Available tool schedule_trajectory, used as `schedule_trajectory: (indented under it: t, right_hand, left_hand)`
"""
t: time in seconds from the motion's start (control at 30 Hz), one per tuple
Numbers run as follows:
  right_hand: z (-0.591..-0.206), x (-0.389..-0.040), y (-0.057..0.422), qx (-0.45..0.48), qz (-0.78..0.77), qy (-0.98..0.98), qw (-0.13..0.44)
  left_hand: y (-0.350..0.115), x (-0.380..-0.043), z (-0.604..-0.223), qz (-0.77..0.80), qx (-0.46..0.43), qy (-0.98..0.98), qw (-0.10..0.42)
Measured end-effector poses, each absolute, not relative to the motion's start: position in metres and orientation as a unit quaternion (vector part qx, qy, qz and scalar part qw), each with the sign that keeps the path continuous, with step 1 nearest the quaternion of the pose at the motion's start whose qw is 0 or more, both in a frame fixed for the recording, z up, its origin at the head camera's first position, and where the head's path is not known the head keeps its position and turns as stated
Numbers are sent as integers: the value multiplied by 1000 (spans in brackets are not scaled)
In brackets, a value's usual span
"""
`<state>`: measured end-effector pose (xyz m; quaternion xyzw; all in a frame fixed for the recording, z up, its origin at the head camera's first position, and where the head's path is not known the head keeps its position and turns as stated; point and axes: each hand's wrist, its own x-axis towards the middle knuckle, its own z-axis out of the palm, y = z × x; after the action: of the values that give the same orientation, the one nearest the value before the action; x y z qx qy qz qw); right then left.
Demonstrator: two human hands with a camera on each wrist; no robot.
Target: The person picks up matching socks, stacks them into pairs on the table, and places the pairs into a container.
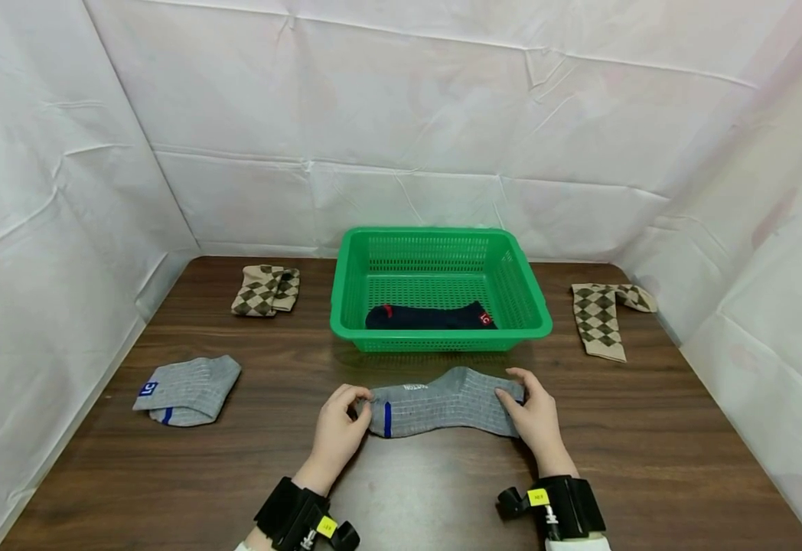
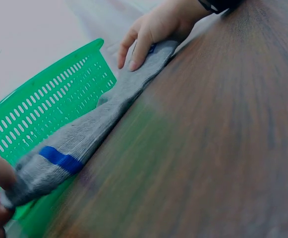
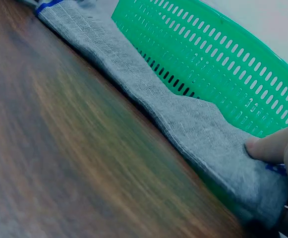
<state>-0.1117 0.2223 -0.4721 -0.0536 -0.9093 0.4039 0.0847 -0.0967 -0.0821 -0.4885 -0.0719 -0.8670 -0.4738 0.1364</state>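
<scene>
A grey ribbed sock with a blue band lies stretched sideways on the table in front of the green basket. My left hand pinches its left end beside the band; the left wrist view shows the thumb and fingertips gripping that end of the sock. At the other end, my right hand holds the sock between thumb and fingers. In the right wrist view, the right thumb presses on the fabric near a blue mark, and the fingers underneath are mostly hidden.
Behind the sock stands the green basket, with a dark navy sock inside. A folded grey sock lies at left, a folded argyle sock behind it. Another argyle sock lies bent at right. White sheeting surrounds the table.
</scene>
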Motion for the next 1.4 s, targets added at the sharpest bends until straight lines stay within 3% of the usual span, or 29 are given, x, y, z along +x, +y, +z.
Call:
schedule_trajectory:
  t: [0.23, 0.6, 0.8, 0.93, 1.13, 1.4]
  right_hand:
    - [-472, -111, 223, -32, 366, -926, 83]
    - [-477, -110, 223, 10, 311, -946, 90]
    - [-473, -109, 227, 84, 340, -921, 168]
    - [-472, -109, 230, 131, 343, -913, 176]
    - [-476, -111, 233, 163, 336, -915, 151]
    - [-479, -109, 232, 172, 332, -926, 60]
  left_hand:
    - [-80, -96, -488, -366, -58, -921, 118]
    - [-81, -95, -487, -371, -39, -920, 118]
    - [-83, -95, -486, -393, -109, -905, 123]
    - [-84, -95, -486, -399, -172, -891, 135]
    - [-84, -95, -487, -391, -222, -881, 149]
    - [-84, -96, -489, -389, -234, -889, 65]
